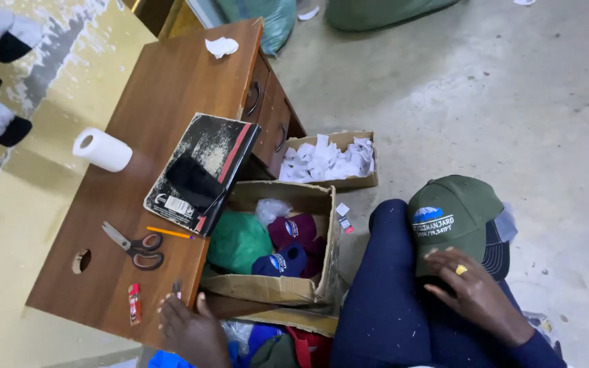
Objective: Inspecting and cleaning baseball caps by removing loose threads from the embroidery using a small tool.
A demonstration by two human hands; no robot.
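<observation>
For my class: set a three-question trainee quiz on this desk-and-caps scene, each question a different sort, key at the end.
1. True or false: the right hand rests on the green cap.
2. Which lies nearest the scissors: A the pencil, B the tissue roll, C the glue stick?
3. What fills the smaller cardboard box?

Key: 1 true; 2 A; 3 white paper scraps.
</observation>
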